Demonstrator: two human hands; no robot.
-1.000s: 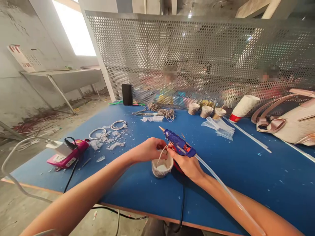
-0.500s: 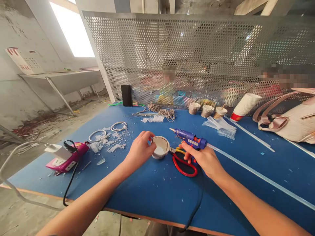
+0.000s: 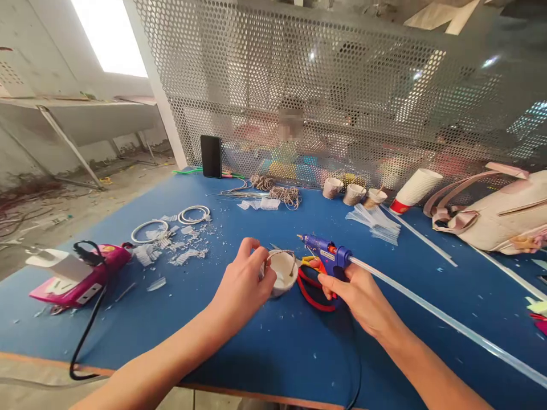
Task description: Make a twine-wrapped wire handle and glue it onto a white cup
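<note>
My left hand (image 3: 250,270) is closed at the left rim of a short white cup (image 3: 285,278), with fingertips and thumb pinched there. A thin brown cord (image 3: 293,263) runs along the cup's rim; whether the fingers also grip it I cannot tell. To the right, my right hand (image 3: 356,287) is wrapped round the handle of a blue glue gun (image 3: 327,251). Its nozzle points left, above and right of the cup, apart from it. A long clear glue stick (image 3: 431,304) sticks out of its back. Red-handled scissors (image 3: 308,296) lie beneath the gun, partly hidden.
A pink power strip (image 3: 81,285) with a white plug stands at the left. White rings (image 3: 149,230) and plastic scraps (image 3: 188,256) lie nearby. At the back are a phone (image 3: 211,156), cord bundles (image 3: 285,196), small cups (image 3: 354,194), stacked paper cups (image 3: 416,191) and a bag (image 3: 504,213).
The view has shifted and tilted down. My left hand has changed its hold at the cup's rim, and the cord there now stands out. The glue gun's nozzle now tips more upward.
</note>
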